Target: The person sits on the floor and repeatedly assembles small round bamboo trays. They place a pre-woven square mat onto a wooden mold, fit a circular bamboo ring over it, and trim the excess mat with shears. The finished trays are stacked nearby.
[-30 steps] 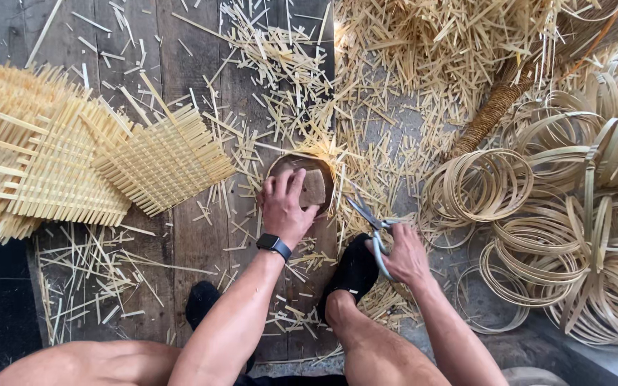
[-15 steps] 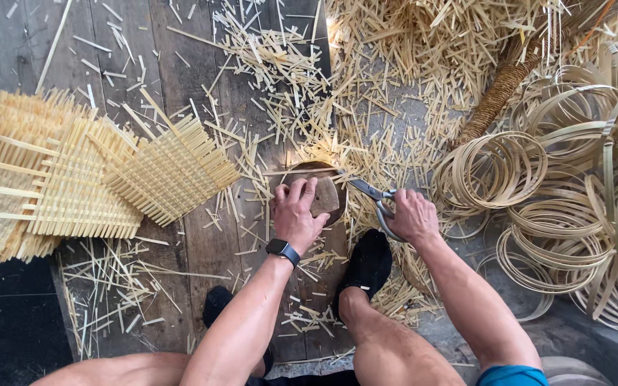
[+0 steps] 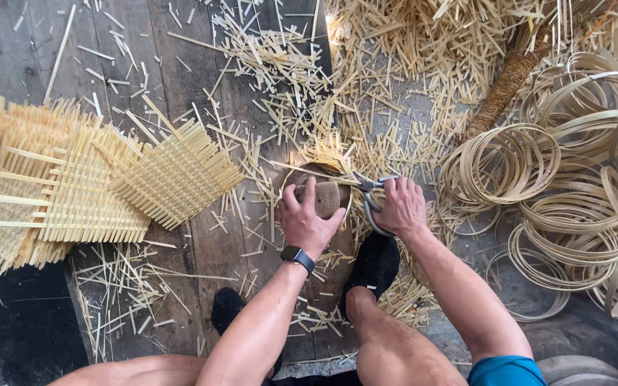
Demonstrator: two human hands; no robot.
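Left hand (image 3: pixel 310 220) fingers pressing down on round woven piece (image 3: pixel 321 191); right hand (image 3: pixel 402 207) fingers gripping scissors (image 3: pixel 370 197) at its rim.

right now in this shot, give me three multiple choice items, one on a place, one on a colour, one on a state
1. Where do the woven mats lie from the left hand?
A. to its left
B. to its right
C. under it

2. What colour is the wristband?
A. white
B. black
C. red

3. What is the right hand doing?
A. resting flat
B. gripping scissors
C. holding a hoop

Answers:
1 A, the mats lie at picture left.
2 B, the band looks dark black.
3 B, its fingers wrap the scissor handles.
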